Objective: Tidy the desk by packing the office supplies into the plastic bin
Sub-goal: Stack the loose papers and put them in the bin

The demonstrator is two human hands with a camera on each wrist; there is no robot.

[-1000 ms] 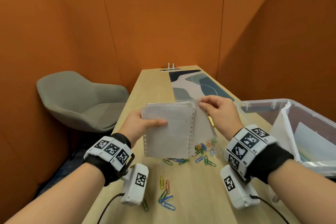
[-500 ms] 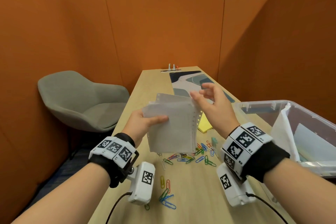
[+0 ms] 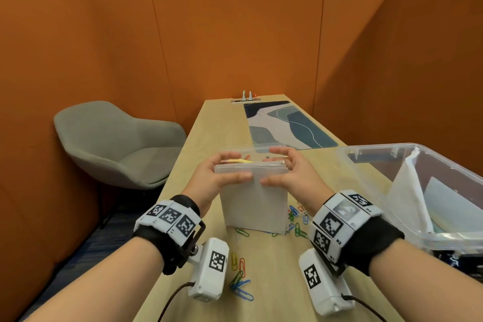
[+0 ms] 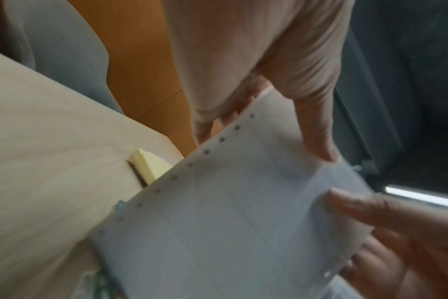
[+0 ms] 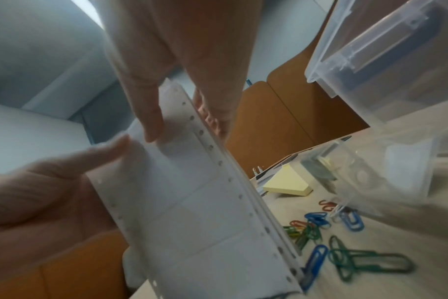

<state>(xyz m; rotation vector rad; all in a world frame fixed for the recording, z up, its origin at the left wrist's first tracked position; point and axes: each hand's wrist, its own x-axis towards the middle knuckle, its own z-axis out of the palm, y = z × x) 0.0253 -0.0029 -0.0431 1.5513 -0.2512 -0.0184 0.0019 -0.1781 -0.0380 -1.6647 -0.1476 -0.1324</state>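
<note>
A stack of white label sheets (image 3: 254,204) with punched edges stands upright, its bottom edge on the wooden desk (image 3: 271,282). My left hand (image 3: 222,170) pinches its top left corner, thumb in front and fingers behind. My right hand (image 3: 285,170) pinches the top right corner the same way. The stack (image 4: 230,222) fills the left wrist view, and the stack (image 5: 205,202) shows edge-on in the right wrist view. Coloured paper clips (image 3: 295,217) lie scattered around its base. A yellow sticky-note pad (image 5: 286,184) lies behind it. The clear plastic bin (image 3: 379,149) stands at the right.
White papers lie inside the bin. A small clear box (image 5: 371,172) sits on the desk behind the stack. More paper clips (image 3: 240,277) lie near my wrists. A patterned desk mat (image 3: 287,125) covers the far end. A grey chair (image 3: 115,144) stands left of the desk.
The stack was held tilted in the air by my left hand; now it stands on the desk. My right hand has come back onto its top right corner.
</note>
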